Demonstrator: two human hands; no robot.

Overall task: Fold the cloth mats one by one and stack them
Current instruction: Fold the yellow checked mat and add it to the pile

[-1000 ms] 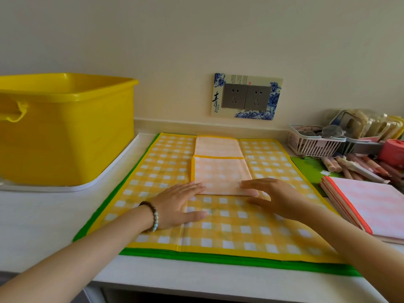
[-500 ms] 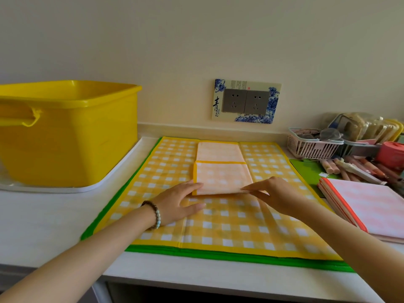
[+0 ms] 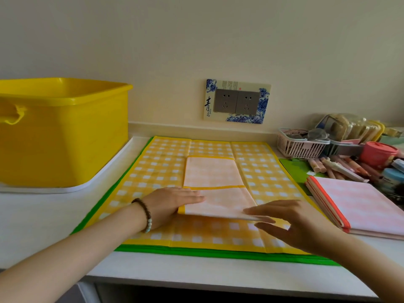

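Yellow-edged folded mat (image 3: 211, 174) atop checked mat (image 3: 153, 167)

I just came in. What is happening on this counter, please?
A person is folding cloth mats at a counter. The left hand lies flat on the left end of a partly folded mat. The right hand is at its near right corner; whether it pinches the edge is unclear. This mat lies on an open yellow checked mat, which lies over a green mat. Folded pink mats are stacked on the right.
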